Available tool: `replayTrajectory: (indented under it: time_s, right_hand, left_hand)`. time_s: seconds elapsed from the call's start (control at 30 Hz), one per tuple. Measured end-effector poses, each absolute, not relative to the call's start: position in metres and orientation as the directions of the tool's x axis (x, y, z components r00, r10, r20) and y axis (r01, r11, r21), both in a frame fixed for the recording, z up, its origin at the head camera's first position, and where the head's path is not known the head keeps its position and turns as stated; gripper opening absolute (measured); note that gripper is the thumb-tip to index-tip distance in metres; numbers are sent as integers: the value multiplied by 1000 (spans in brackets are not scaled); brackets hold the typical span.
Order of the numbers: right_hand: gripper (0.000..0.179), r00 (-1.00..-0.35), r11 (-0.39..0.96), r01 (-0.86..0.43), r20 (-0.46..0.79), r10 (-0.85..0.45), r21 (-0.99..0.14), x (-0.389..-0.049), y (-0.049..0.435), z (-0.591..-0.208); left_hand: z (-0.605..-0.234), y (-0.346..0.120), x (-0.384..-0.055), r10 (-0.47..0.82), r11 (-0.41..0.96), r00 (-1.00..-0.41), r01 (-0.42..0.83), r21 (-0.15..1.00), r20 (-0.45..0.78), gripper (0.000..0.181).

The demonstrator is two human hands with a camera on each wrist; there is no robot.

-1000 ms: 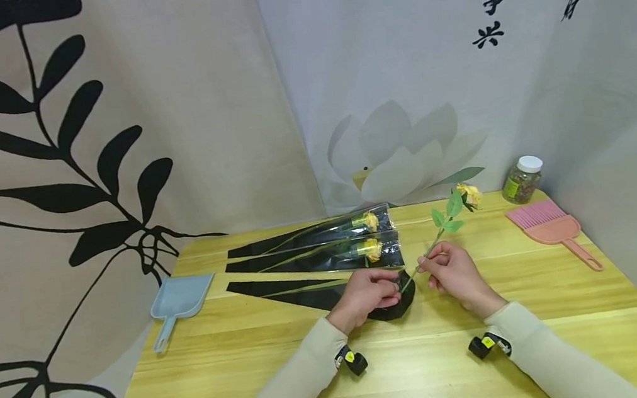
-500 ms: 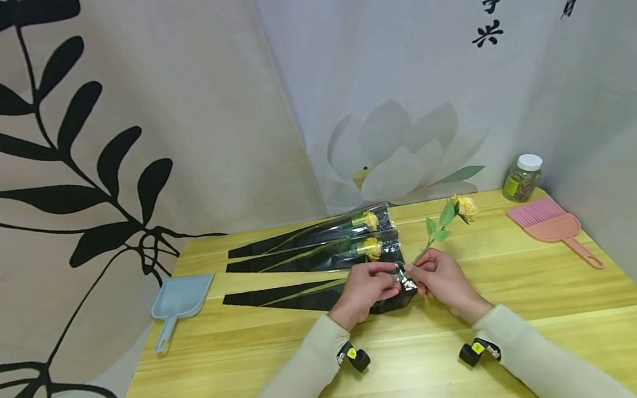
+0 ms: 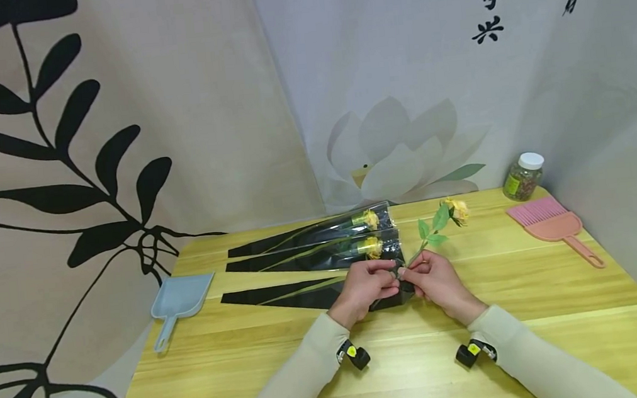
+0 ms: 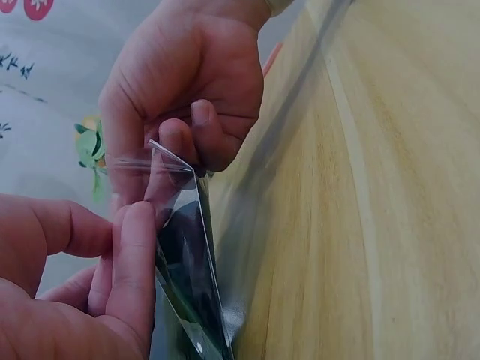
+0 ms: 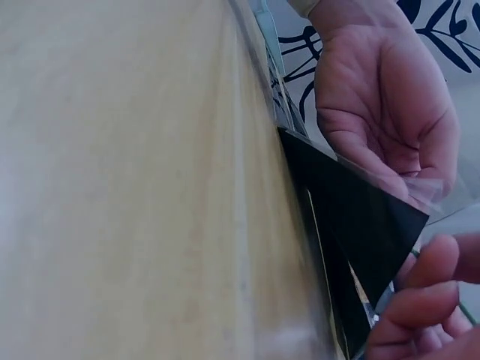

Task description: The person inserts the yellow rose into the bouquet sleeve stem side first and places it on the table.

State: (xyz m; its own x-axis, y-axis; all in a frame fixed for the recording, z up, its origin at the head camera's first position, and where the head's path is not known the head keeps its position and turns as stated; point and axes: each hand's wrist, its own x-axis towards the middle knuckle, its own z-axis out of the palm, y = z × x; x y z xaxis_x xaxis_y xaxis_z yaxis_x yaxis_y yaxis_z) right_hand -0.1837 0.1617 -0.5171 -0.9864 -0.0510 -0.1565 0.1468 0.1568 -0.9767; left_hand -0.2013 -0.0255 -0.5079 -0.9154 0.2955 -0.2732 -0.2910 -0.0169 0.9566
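Note:
A yellow artificial rose (image 3: 457, 211) with green leaves leans up to the right. My right hand (image 3: 436, 280) pinches its stem low down, right at the mouth of a black-and-clear flower sleeve (image 3: 298, 297). That sleeve lies with its narrow end pointing left. At its wide end, my left hand (image 3: 362, 289) pinches the clear film between thumb and fingers. In the left wrist view the film (image 4: 187, 225) stands apart in a fold beside the fingers. The black side (image 5: 360, 210) shows in the right wrist view. The lower end of the stem is hidden by the hands.
Two sleeved yellow roses (image 3: 370, 220) lie side by side behind the hands. A blue dustpan (image 3: 182, 297) is at the left, a pink brush (image 3: 551, 227) at the right. Behind the brush stands a white-lidded jar (image 3: 524, 176) near the back edge of the wooden table (image 3: 413, 374).
My right hand has moved left and slightly down with the rose, bringing the stem to the sleeve's mouth beside my left hand. The left hand keeps its hold on the film.

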Motion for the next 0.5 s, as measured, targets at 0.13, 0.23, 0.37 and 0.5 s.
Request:
replayTrajectory:
  time_s: [0.13,0.23,0.37,0.5]
  right_hand:
    - [29,-986,126,143,-152,-68,-982,-182,162,-515]
    - [32,-986,110,139,-147,-78,-984,-181,163,-513]
    - [38,-988,120,134,-142,-62,-984,-180,162,-511]
    - [34,-994,85,110,-110,6,-990,-181,163,-508]
  left_hand:
    - [-507,-27,-201,295,0,-917,-283,959,-270,35]
    - [-506,-29,-202,288,-1,-919,-280,960,-268,34]
    - [-506,-31,-203,289,-9,-918,-286,958,-271,34]
    - [-507,-33,-204,293,-3,-918,-281,960,-268,35]
